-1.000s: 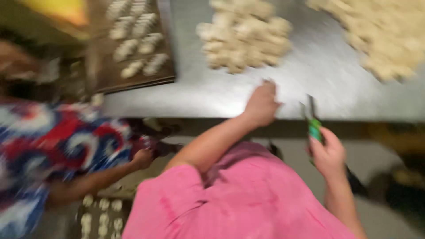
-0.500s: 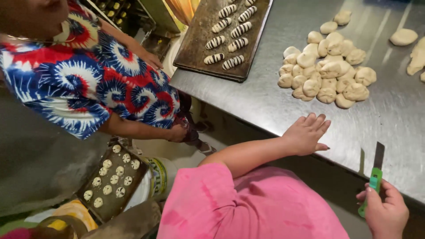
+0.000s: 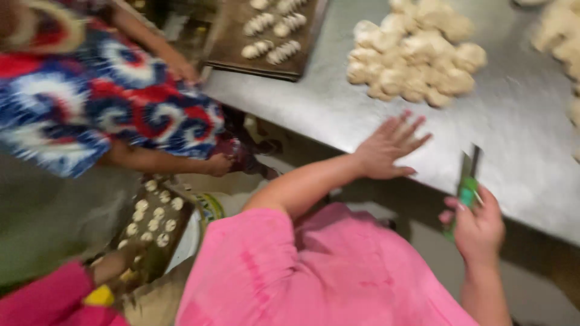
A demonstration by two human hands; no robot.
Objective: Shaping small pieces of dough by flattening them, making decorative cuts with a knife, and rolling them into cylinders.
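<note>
My left hand (image 3: pixel 386 148) lies flat, fingers spread, on the steel table (image 3: pixel 326 102) near its front edge. It holds nothing. My right hand (image 3: pixel 477 226) grips a green-handled knife (image 3: pixel 466 181), blade pointing up over the table edge. A pile of pale dough pieces (image 3: pixel 414 51) sits on the table beyond my left hand. I wear a pink top.
A dark baking tray (image 3: pixel 266 33) with shaped dough rolls sits at the table's far left. Another person in a red, white and blue patterned top (image 3: pixel 90 96) stands at left. A lower tray (image 3: pixel 151 214) of small round dough pieces is below. More dough (image 3: pixel 559 36) lies at far right.
The view has shifted and come closer. My left hand stays flat on the table; my right hand has lifted the knife a little toward the table edge.
</note>
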